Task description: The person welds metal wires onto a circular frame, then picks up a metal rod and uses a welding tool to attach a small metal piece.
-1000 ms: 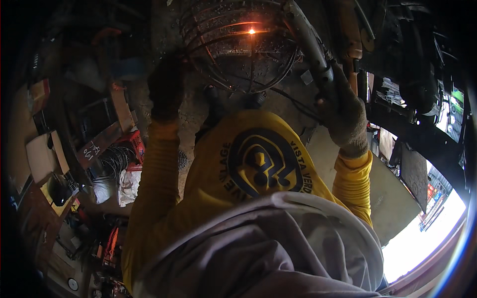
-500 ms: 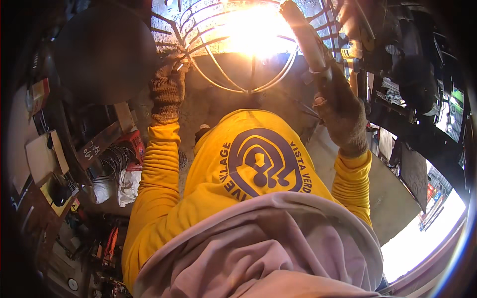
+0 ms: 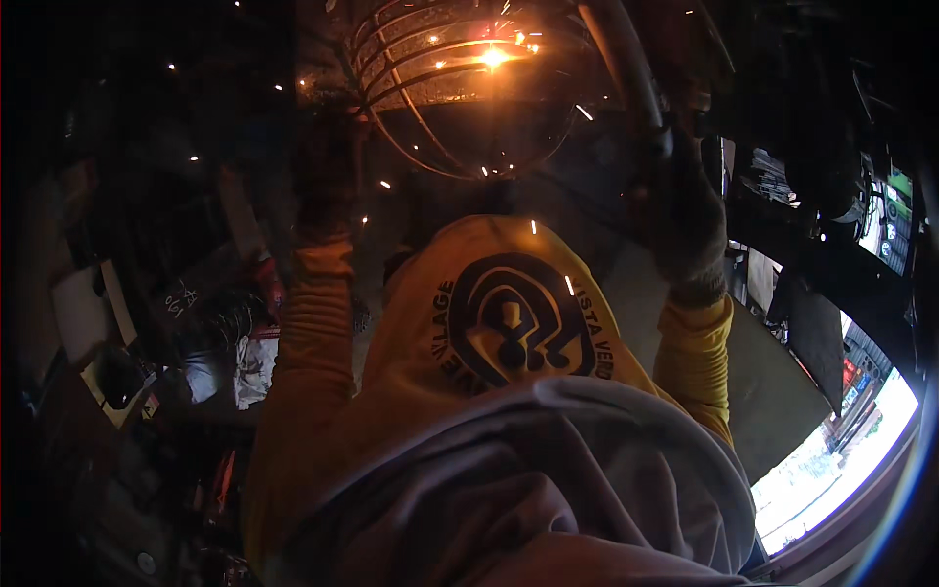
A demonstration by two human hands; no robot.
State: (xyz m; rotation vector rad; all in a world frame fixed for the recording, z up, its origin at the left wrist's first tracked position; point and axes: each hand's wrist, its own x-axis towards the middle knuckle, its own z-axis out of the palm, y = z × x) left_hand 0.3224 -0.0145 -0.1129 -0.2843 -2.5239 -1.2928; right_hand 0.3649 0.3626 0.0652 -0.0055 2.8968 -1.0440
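Sparks scatter from a bright glowing spot [image 3: 492, 57] near the top of a round wire cage [image 3: 460, 93], a basket-like frame of curved metal rods that sits at the top middle of the view, just above the person's chest. Its open ribs show only the glow and flying sparks; nothing else can be made out inside it in the dark.

The right hand [image 3: 685, 230], in a thick work glove, is closed around the handle of a long welding torch [image 3: 626, 73], which slants up and leftwards so that its tip meets the cage at the glowing spot. The left hand [image 3: 328, 186], also gloved and very dim, is raised at the cage's lower left rim; whether it grips a rod or only rests against it cannot be told.

Both arms wear yellow sleeves [image 3: 313, 323], and a yellow shirt with a dark round emblem [image 3: 514, 318] fills the middle, with grey cloth [image 3: 528, 479] bunched below.

On the left, a cluttered desk [image 3: 117, 323] holds dark, indistinct objects, among them a pale box-like container [image 3: 83, 308] whose contents are too dim to tell. Daylight [image 3: 831, 460] shows at the lower right.
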